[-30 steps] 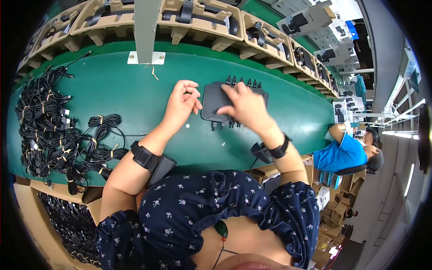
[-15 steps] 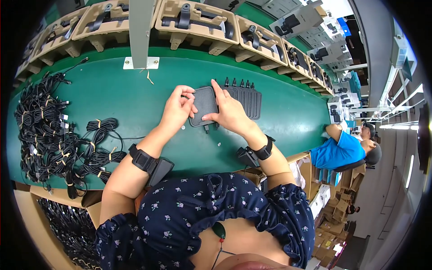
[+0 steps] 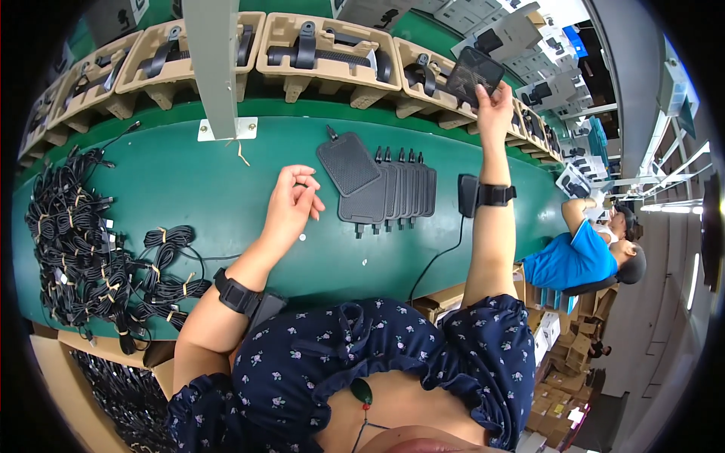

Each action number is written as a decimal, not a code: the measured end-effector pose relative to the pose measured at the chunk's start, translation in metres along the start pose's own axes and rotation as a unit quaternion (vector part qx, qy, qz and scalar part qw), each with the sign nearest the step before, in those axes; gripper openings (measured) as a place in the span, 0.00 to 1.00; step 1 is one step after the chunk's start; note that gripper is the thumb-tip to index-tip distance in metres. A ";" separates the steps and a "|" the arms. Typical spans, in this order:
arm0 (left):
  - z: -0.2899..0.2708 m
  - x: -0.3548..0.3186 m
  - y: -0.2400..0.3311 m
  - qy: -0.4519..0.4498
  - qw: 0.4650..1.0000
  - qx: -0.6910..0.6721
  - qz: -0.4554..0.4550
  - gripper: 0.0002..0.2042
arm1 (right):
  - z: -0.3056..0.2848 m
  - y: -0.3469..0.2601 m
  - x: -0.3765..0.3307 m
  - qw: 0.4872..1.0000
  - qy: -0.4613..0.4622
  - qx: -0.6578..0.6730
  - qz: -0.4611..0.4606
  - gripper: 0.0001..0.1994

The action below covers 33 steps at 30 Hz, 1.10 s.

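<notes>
Black flat panel (image 3: 476,69), gripped between thumb and fingers of the right hand (image 3: 495,115) at the end of an outstretched arm; held up at the row of tan moulded trays (image 3: 293,89), contact with them impossible to tell. Left hand (image 3: 289,205) over the green desk (image 3: 189,174), fingers loosely bent and open, near but apart from a tilted black panel (image 3: 349,166). Beneath that panel, an overlapping row of similar panels (image 3: 428,192), with short plugs protruding along both long edges of the row. At left, tied bundles of black cable (image 3: 75,241) heaped on the desk. Beyond, a grey upright post (image 3: 214,75) on a bolted white plate. At far right, a person in a blue shirt (image 3: 578,257).
</notes>
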<state>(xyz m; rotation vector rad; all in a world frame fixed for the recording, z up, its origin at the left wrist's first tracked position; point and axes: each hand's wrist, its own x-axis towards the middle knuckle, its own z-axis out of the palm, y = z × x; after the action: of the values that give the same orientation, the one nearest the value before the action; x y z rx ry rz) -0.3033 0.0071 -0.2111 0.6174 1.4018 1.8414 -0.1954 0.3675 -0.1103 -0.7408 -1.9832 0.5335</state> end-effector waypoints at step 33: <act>0.008 0.022 -0.044 0.052 0.962 0.038 0.265 0.09 | 0.145 -0.269 -0.176 0.807 -0.396 0.082 -0.431 0.14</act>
<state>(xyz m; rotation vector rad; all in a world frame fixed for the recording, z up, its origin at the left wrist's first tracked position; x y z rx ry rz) -0.2997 0.0350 -0.2522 1.0269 1.4765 2.2667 -0.3297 0.0413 -0.1195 0.6479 -2.6839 0.4587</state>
